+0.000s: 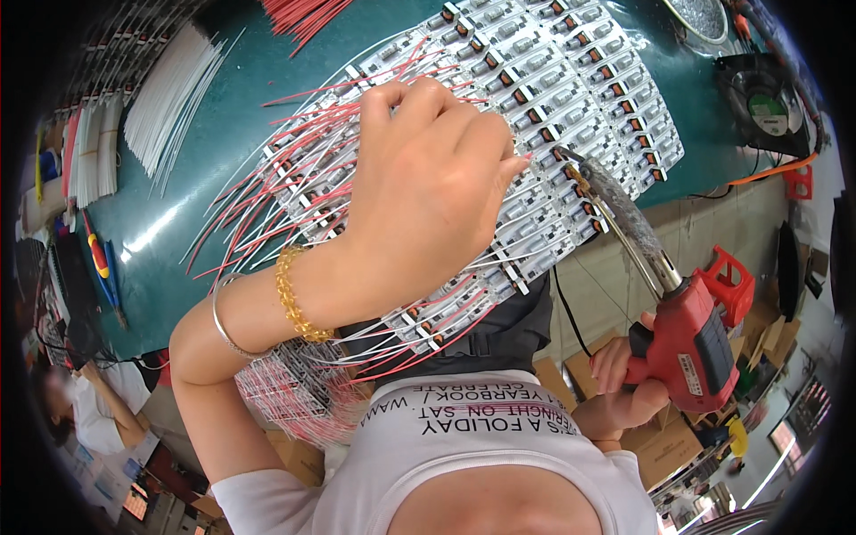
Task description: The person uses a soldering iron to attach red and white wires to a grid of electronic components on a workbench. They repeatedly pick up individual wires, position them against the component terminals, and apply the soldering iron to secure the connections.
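Observation:
A large panel of small white circuit boards lies at the table's near edge, black components in rows across it. Red and white wires stick out from many boards on its left side. Over the panel's middle, my left hand is closed with curled fingers; its fingertips are mostly hidden, so what they pinch cannot be made out. At the lower right my right hand grips a red soldering gun by its handle. The gun's long metal tip reaches up-left to the boards, just right of my left hand.
Bundles of white wires and red wires lie on the green table. A yellow-red screwdriver is at left. A black fan and metal bowl stand at far right. Another person sits at lower left.

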A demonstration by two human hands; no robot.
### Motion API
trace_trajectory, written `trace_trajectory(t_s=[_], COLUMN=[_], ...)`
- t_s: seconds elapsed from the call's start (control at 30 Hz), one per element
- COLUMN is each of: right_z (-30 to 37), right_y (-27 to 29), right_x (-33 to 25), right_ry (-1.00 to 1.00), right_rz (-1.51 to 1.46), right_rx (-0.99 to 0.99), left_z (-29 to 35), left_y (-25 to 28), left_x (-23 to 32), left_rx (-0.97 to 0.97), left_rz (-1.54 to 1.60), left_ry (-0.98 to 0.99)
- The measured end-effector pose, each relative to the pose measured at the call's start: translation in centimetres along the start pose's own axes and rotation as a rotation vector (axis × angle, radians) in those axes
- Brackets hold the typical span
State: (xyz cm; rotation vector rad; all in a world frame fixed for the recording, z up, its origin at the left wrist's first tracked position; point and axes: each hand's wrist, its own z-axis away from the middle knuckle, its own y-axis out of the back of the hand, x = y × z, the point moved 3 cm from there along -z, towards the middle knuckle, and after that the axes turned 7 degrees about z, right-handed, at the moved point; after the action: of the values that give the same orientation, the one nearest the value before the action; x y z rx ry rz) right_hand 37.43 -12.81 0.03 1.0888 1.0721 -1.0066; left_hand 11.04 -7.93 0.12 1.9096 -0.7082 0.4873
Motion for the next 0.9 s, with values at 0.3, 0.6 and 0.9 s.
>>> trace_trajectory(t_s=[0.3,0.6,0.9], right_z=[-0.4,0.3,-0.1], right_y=[-0.9,0.4,-0.8], right_x=[-0.6,0.1,-0.7], right_ry=[-0.029,0.059,0.035], right_rz=[0.029,0.036,-0.010], right_rx=[-0.036,-0.040,-0.007], left_z=[0.0,0.1,0.1], left_y=[-0.3,-0.5,-0.2], left_x=[0.0,0.0,0.1], left_rx=[-0.009,0.009,0.009], left_rz=[-0.034,-0.085,-0.053], left_ry=[-0.036,-0.064,-0.033])
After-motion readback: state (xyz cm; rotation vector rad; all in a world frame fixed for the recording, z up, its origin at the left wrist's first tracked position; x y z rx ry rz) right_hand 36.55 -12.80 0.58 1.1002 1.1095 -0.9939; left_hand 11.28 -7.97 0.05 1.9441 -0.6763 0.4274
